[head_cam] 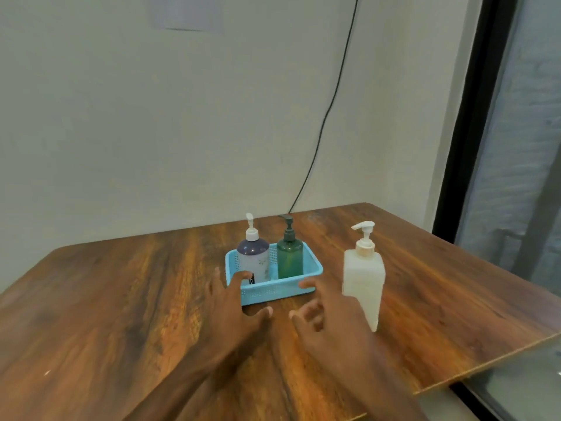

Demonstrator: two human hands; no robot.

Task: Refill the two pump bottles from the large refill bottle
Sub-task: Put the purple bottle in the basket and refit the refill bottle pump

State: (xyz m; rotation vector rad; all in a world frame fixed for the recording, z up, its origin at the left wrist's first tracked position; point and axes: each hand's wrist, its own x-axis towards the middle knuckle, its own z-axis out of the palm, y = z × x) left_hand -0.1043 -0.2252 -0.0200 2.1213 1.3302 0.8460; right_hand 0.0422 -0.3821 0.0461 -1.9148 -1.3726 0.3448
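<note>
The left hand [230, 305] was spread open and held nothing, its forefinger at the near left corner of the blue basket [273, 289]. The right hand [331, 312] was also open and held nothing, one fingertip at the basket's near right corner; actual contact could not be told. In the basket stood a white pump bottle [253, 258] and a green pump bottle [290, 258], side by side. The large refill bottle [364, 278] stood upright on the wooden table [121, 299], just right of the right hand.
</note>
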